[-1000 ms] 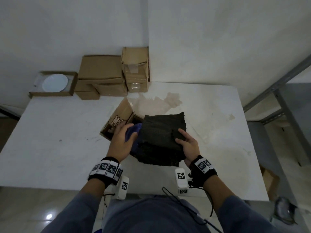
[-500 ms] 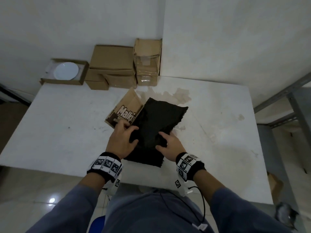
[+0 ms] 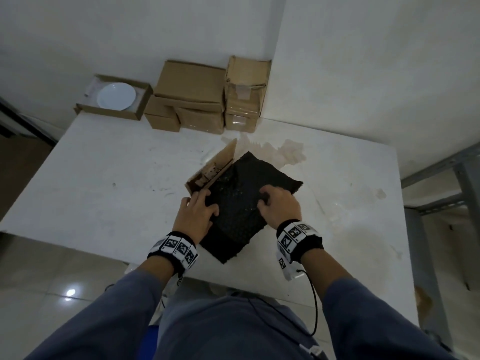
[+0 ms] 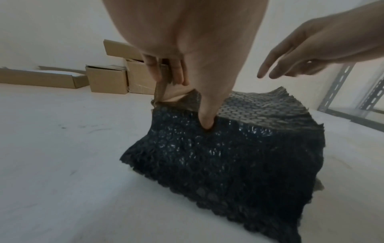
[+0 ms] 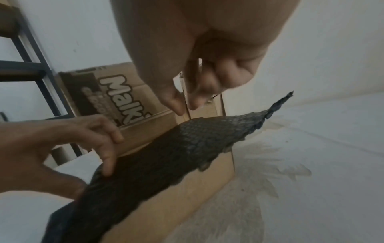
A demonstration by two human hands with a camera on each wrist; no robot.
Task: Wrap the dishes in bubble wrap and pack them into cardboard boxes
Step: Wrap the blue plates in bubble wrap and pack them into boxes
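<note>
A bundle of black bubble wrap (image 3: 241,203) lies tilted over the open "Malki" cardboard box (image 3: 207,172) in the middle of the white table (image 3: 104,190). Whatever is inside the wrap is hidden. My left hand (image 3: 205,201) rests on the bundle's left side; its thumb (image 4: 205,123) presses into the wrap (image 4: 239,156) and its fingers (image 4: 176,72) reach the box wall. My right hand (image 5: 186,106) hovers just above the bundle's far right part with loosely curled fingers, holding nothing. The box (image 5: 166,189) shows under the wrap (image 5: 166,156).
At the table's back left an open flat box (image 3: 140,105) holds a white plate (image 3: 117,96). Beside it stand stacked closed cartons (image 3: 192,84) and a taped one (image 3: 245,81) against the wall. A grey metal rack (image 3: 441,165) stands to the right.
The wrapped bundle has come down onto the box, and the blue dish at its left edge no longer shows. My right hand left the bundle's side and now hovers over its top.
</note>
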